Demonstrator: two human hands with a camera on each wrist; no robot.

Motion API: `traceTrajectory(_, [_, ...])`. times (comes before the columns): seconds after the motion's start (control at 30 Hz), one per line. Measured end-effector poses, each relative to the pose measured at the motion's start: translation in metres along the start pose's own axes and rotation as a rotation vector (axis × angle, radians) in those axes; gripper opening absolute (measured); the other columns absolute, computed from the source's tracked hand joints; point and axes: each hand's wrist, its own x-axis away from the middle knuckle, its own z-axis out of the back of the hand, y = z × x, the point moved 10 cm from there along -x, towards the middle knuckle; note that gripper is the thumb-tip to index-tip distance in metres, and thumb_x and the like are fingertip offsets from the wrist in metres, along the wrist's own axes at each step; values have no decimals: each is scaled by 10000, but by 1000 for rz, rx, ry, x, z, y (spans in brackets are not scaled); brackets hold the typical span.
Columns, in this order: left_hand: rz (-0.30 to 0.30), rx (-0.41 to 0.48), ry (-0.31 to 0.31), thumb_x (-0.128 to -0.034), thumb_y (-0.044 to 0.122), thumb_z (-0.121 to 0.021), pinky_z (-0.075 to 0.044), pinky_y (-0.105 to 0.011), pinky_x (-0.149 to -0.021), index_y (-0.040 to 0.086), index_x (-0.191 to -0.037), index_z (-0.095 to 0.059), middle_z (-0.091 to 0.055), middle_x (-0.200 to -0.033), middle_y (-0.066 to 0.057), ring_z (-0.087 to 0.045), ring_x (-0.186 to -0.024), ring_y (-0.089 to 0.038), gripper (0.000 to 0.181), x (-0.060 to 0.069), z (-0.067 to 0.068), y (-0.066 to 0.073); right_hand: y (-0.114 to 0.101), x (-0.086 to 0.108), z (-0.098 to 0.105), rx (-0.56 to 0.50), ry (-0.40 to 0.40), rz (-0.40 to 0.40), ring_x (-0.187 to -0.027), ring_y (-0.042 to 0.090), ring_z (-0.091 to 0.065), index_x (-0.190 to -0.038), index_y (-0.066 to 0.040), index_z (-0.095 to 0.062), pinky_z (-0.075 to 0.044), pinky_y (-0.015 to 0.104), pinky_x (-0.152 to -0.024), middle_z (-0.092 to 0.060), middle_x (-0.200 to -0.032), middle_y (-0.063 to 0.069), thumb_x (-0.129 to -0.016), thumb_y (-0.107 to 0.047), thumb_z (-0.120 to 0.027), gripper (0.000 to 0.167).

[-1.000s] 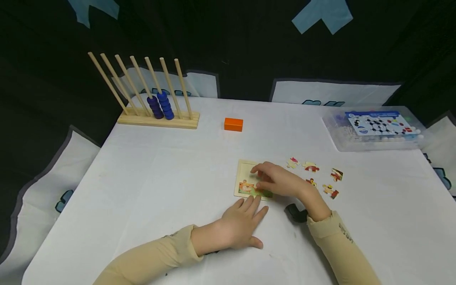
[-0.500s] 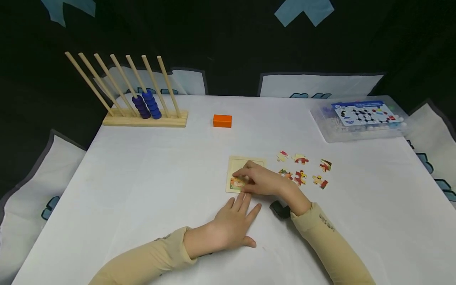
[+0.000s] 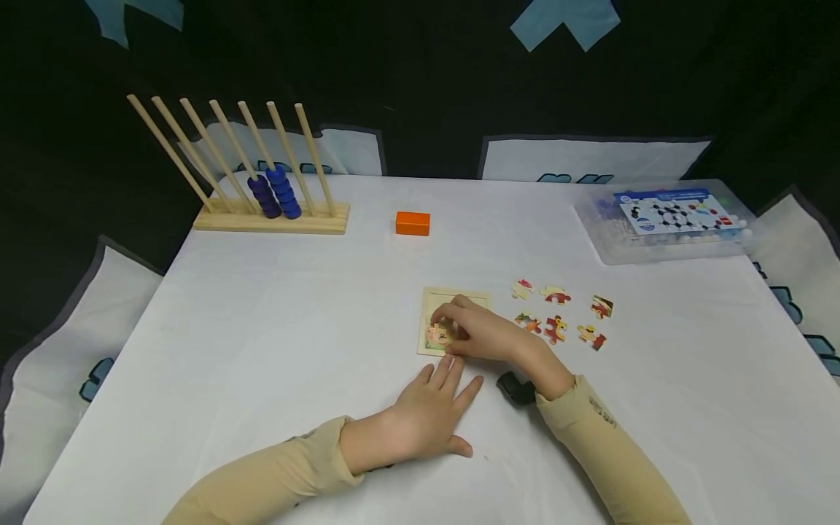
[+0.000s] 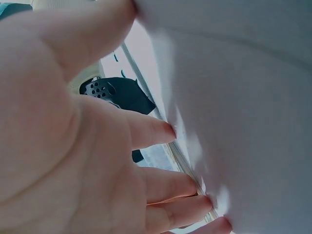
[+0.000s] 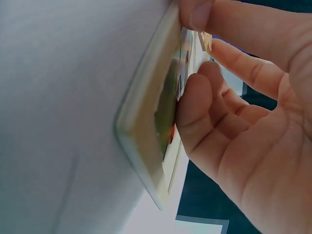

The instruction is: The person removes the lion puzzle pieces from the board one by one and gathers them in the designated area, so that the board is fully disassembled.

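A small wooden puzzle tray (image 3: 429, 300) lies on the white table, its near-right part hidden under my right hand (image 3: 488, 332). That hand's thumb and index finger pinch a picture puzzle piece (image 3: 438, 335) at the tray's near-left corner. In the right wrist view, the edge of a brown piece (image 5: 205, 43) shows between thumb and index finger, and a green pictured piece (image 5: 166, 105) sits inside the tray frame. My left hand (image 3: 429, 415) lies with straight, spread fingers, their tips against the tray's near edge. Several loose puzzle pieces (image 3: 555, 329) lie to the tray's right.
At the back left stands a wooden peg abacus (image 3: 272, 222) with blue and purple beads on two pegs. An orange block (image 3: 413, 224) sits at the back middle. A clear plastic box (image 3: 663, 251) with a printed card occupies the back right.
My right hand moved left across the tray, and its thumb and index finger closed in on the near-left puzzle piece, which now looks paler. The left hand stays at the tray's edge.
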Motion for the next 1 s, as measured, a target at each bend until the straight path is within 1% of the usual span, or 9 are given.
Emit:
traceTrajectory(0.1, [-3,6,-4,-798,689,-357,-241,-417,-1025,158,-1458,-183,-127,-1471,-193,-105,-1342,-310,865,1,-1,2,1,1,-2,-4,9,5,-745,114,-486,-1145,-93,-513,-430,257,-689,-489,-1017,39,-809,-90,-679,376])
traceTrajectory(0.23, [4,13,-9,-796,691,-361,-238,-420,-1026,156,-1457,-187,-126,-1472,-193,-103,-1343,-312,868,3,-2,3,-1,0,-4,-12,14,18,-710,117,-473,-1105,-75,-498,-426,261,-663,-500,-904,28,-788,-78,-699,375])
traceTrajectory(0.37, [15,15,-15,-797,693,-359,-235,-420,-1027,159,-1458,-185,-123,-1474,-191,-102,-1344,-312,867,4,-3,3,-2,-2,-5,-26,10,13,-681,119,-461,-1084,-70,-495,-420,264,-642,-505,-820,21,-776,-70,-708,374])
traceTrajectory(0.53, [19,13,-12,-798,693,-359,-234,-416,-1029,163,-1457,-190,-121,-1475,-190,-112,-1344,-307,863,5,-4,4,-1,-1,-6,-44,19,7,-661,117,-460,-1054,-72,-498,-417,264,-625,-507,-783,19,-771,-77,-715,357])
traceTrajectory(0.7, [5,8,3,-799,691,-367,-239,-416,-1026,163,-1455,-201,-116,-1475,-194,-125,-1342,-308,858,4,-4,5,4,1,-4,-54,38,-4,-636,108,-457,-1019,-71,-502,-416,255,-606,-505,-749,5,-783,-73,-703,310])
traceTrajectory(0.87, [8,-28,11,-805,689,-367,-244,-408,-1025,163,-1455,-201,-104,-1479,-193,-147,-1340,-306,853,1,1,2,7,-1,4,-38,76,-20,-612,109,-455,-988,-71,-510,-409,254,-585,-496,-711,-17,-791,-67,-694,270])
traceTrajectory(1.0, [7,-11,7,-808,682,-377,-241,-408,-1025,161,-1455,-203,-91,-1481,-192,-148,-1340,-305,849,1,3,2,9,-1,8,-35,82,-37,-604,112,-447,-951,-75,-507,-399,255,-576,-485,-695,-15,-790,-98,-704,255])
